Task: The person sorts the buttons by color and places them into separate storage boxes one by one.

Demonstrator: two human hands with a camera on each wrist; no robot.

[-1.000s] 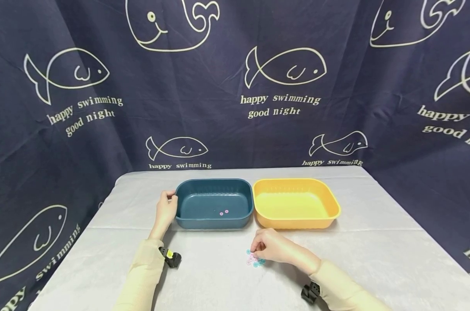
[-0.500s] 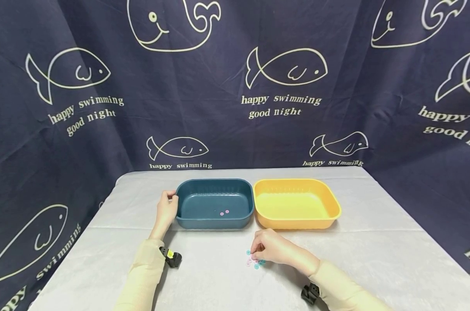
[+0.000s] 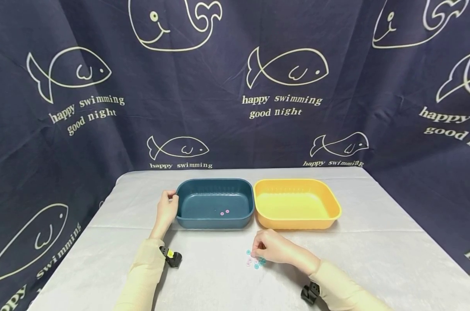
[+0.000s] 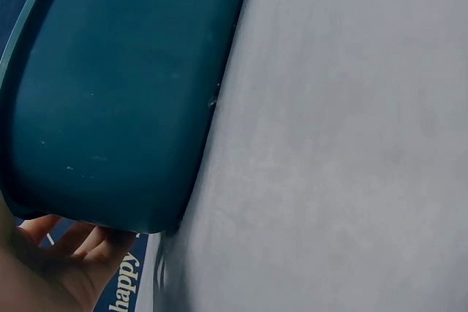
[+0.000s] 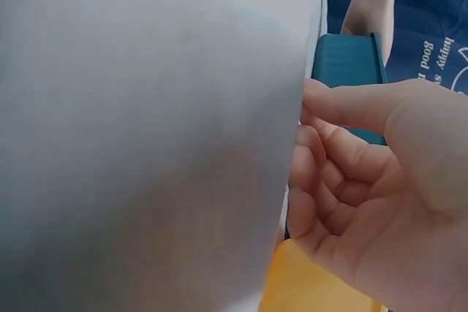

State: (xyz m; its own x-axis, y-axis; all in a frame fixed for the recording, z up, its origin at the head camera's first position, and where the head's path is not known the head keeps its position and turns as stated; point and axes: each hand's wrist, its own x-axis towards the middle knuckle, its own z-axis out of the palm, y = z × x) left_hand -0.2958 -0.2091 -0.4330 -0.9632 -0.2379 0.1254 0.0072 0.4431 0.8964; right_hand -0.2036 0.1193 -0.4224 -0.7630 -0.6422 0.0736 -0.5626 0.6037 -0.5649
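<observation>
My left hand [image 3: 166, 209] grips the left end of a dark blue plastic basin [image 3: 215, 223]. In the left wrist view its fingers [image 4: 73, 242] lie against the basin's end wall. Two pink buttons [image 3: 225, 212] lie inside the basin. My right hand [image 3: 271, 246] is low over a small pile of pink and teal buttons [image 3: 256, 266] on the table. Thumb and forefinger meet in a pinch at the pile's upper edge, on a button that the fingertips largely hide. In the right wrist view the remaining fingers [image 5: 303, 169] are curled in.
A yellow plastic basin [image 3: 297, 223] stands right beside the blue one, behind my right hand. A pale grey cloth covers the table [image 3: 211, 268]. Dark blue fabric printed with fish [image 3: 227, 112] hangs behind and on both sides. Each wrist wears a small black camera [image 3: 174, 259].
My right fingertips have shifted slightly within the pile, and a few buttons there have moved a little. The left hand and both basins stay in place.
</observation>
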